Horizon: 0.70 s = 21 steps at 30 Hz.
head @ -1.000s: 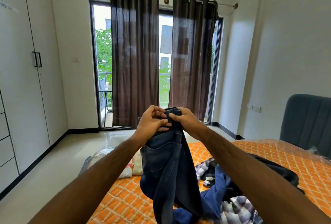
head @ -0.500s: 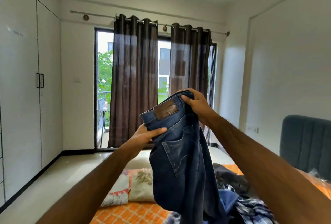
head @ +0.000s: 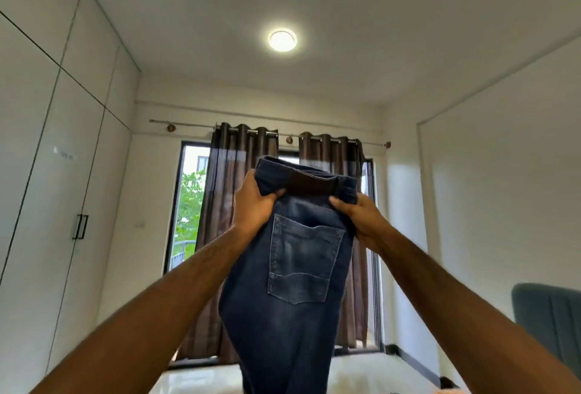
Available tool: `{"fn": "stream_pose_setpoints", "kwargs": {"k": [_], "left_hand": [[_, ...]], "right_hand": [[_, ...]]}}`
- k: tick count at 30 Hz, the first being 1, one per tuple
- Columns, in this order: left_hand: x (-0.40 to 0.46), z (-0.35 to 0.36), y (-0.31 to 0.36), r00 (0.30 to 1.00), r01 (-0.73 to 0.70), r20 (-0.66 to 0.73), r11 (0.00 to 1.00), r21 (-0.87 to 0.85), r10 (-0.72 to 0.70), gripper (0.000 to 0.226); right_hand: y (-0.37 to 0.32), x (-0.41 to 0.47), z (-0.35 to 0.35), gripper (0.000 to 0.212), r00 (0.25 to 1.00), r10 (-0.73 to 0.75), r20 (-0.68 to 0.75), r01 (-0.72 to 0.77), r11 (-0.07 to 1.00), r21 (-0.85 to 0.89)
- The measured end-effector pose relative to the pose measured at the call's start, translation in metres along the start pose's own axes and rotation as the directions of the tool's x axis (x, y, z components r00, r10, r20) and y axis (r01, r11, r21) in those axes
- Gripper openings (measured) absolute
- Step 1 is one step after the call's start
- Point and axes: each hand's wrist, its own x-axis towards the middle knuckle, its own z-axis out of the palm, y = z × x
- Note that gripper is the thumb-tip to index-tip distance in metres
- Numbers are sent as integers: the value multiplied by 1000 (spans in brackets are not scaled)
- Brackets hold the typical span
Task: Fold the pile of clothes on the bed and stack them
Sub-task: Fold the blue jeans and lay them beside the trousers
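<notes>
Item: one pair of dark blue denim jeans with a stitched back pocket point(head: 298, 271), held up in front of the brown eyelet curtains point(head: 242, 205); long axis vertical, legs hanging down out of frame. Hands: two. Left hand point(head: 253, 206) and right hand point(head: 361, 217) each clutch the waistband, one at either end, equally near. Curtain panels: two. Bed and clothes pile: out of view.

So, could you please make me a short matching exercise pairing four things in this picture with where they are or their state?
Things:
1. jeans
2. ceiling light
3. curtains
4. wardrobe handles

Places or states:
A. switched on
B. far left
C. held up by the waistband
D. hanging on a rod

Pairs: 1-C, 2-A, 3-D, 4-B
</notes>
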Motion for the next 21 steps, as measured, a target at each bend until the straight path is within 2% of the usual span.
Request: {"fn": "stream_pose_setpoints", "kwargs": {"k": [2,5,8,9,11,14,18,21], "left_hand": [[6,-9,13,997,-35,75,998,46,32,52],[28,-35,46,957,-189,251,971,148,148,53],[59,-63,85,908,-282,374,935,213,189,53],[66,-72,96,895,-269,407,948,171,181,54],[70,-82,113,863,-140,487,990,-18,131,51],[72,-85,117,879,37,474,984,-172,50,48],[61,-78,81,933,162,352,961,-223,-76,47],[32,-71,46,918,200,382,959,-201,-111,17]], "right_hand": [[-8,0,5,14,997,-26,-76,25,1000,-13],[-39,0,11,5,991,-118,-65,113,991,-72],[-78,6,18,14,977,-203,-59,203,979,-11],[-90,8,21,18,970,-231,-73,233,972,20],[-108,10,27,29,965,-251,-77,256,964,69],[-119,14,41,29,976,-202,-87,211,971,111],[-93,9,53,23,996,-57,-71,66,990,121],[-58,-2,45,17,998,-49,-43,51,998,45]]}}
